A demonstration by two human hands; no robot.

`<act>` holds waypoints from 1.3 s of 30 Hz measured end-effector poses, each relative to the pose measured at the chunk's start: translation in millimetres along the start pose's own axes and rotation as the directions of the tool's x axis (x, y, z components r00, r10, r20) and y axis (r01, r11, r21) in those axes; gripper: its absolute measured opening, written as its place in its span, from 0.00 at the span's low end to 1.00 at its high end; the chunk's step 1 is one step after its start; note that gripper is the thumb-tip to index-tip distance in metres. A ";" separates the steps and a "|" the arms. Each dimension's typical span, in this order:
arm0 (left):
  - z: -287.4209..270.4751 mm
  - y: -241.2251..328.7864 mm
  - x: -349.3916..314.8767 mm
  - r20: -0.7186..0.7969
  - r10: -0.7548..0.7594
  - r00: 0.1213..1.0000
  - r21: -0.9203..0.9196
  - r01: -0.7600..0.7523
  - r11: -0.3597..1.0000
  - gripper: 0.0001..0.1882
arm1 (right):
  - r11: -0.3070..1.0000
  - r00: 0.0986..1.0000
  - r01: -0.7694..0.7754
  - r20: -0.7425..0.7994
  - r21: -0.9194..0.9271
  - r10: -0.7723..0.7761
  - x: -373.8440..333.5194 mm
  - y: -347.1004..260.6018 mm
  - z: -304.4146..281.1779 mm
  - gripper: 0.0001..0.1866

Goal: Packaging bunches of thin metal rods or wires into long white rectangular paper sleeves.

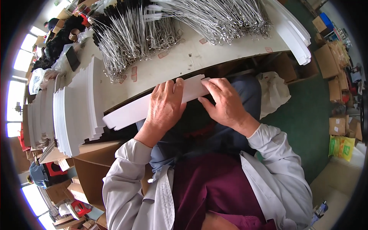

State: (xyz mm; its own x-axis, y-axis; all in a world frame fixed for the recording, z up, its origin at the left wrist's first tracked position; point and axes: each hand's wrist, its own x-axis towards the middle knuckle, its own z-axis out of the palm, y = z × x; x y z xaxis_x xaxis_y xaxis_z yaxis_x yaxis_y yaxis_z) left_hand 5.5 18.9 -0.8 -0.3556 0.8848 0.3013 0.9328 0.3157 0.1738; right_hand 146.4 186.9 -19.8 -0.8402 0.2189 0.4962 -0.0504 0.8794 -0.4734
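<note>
A long, narrow white card box [129, 112], flat and notched at its ends, slants across in front of me along the table's near edge. My left hand [164, 105] is closed over its middle, fingers on the upper face and thumb along the right side. At its right end my right hand [227, 102] grips, with the fingertips at the far edge and the thumb near the closer edge. Beyond the hands, thin wire brushes with looped ends [126, 44] lie in heaps on the pale table [172, 69].
Stacks of long white card pieces [73, 115] stand at the left, and more white strips [293, 40] lie at the table's right end. An open cardboard box [94, 166] is below left. A white sack [274, 92] sits right of my knee; cartons [335, 86] line the far right.
</note>
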 end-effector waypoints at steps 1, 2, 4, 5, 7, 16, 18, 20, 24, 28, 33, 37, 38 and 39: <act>2.3 0.0 -0.8 0.004 0.001 1.000 -0.006 -0.001 1.000 0.39 | 0.998 0.998 -0.056 0.002 0.022 0.056 -2.5 -1.3 5.6 0.25; 3.9 -1.2 -2.1 -0.006 0.010 1.000 0.000 -0.010 1.000 0.38 | 0.998 0.998 -0.057 0.006 0.021 0.057 -4.9 -0.7 11.6 0.25; 7.0 -2.0 -3.8 -0.014 0.015 1.000 0.004 -0.015 1.000 0.37 | 0.992 0.993 -0.080 -0.074 0.094 0.087 -9.0 0.2 21.6 0.28; 8.2 -2.7 -5.0 -0.019 0.024 1.000 0.012 -0.024 1.000 0.37 | 0.992 0.994 -0.083 -0.070 0.094 0.089 -8.6 -3.4 23.2 0.28; 11.5 -4.9 -8.1 -0.021 0.030 0.999 0.017 -0.030 0.999 0.37 | 0.879 0.942 -0.336 0.105 0.339 0.320 -7.7 -9.9 24.7 0.27; 18.7 -9.0 -18.5 -0.064 0.076 0.995 -0.052 -0.079 0.996 0.37 | 0.518 0.850 -0.521 0.353 0.678 0.392 -9.6 8.8 26.4 0.16; 20.3 -8.6 -21.4 -0.063 0.083 0.995 -0.058 -0.087 0.995 0.37 | 0.418 0.767 -0.640 0.505 0.644 0.397 2.0 4.1 8.6 0.17; 20.5 -9.0 -23.8 -0.043 0.060 0.997 -0.071 -0.063 0.996 0.37 | 0.306 0.669 -0.743 0.639 0.595 0.380 5.4 4.9 3.9 0.19; 22.9 -8.7 -23.9 -0.027 0.058 0.998 -0.095 -0.060 0.994 0.36 | 0.187 0.614 -0.785 0.700 0.591 0.365 9.3 8.2 -0.1 0.21; 24.4 -7.8 -26.4 -0.015 0.060 0.998 -0.143 -0.061 0.988 0.34 | -0.006 0.540 -0.823 0.784 0.569 0.308 6.2 14.7 0.0 0.23; 25.9 -13.5 -25.3 0.003 0.057 0.998 -0.164 -0.055 0.985 0.31 | 0.226 0.638 -0.769 0.687 0.598 0.349 0.2 8.7 4.0 0.20; 21.2 -18.4 -19.3 -0.001 -0.007 1.000 -0.166 0.006 0.986 0.31 | 0.998 0.996 0.065 0.062 -0.021 -0.063 6.6 6.7 -3.0 0.32; 20.7 -17.1 -17.4 0.007 0.002 1.000 -0.191 -0.001 0.982 0.31 | 0.998 0.988 0.057 0.145 0.004 -0.057 10.3 -1.6 -2.8 0.36; 20.8 -15.6 -15.9 0.014 0.011 1.000 -0.215 -0.008 0.977 0.31 | 0.990 0.966 0.140 0.223 -0.034 -0.129 11.6 -2.4 0.6 0.36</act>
State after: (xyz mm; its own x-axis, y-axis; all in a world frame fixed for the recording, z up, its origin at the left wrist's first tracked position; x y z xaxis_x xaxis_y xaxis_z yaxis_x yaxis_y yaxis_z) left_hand -2.2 7.1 -27.8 -0.3444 0.8928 0.2904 0.9013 0.2278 0.3686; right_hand 136.4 187.1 -13.4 -0.9259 0.0036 0.3778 -0.1492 0.9153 -0.3742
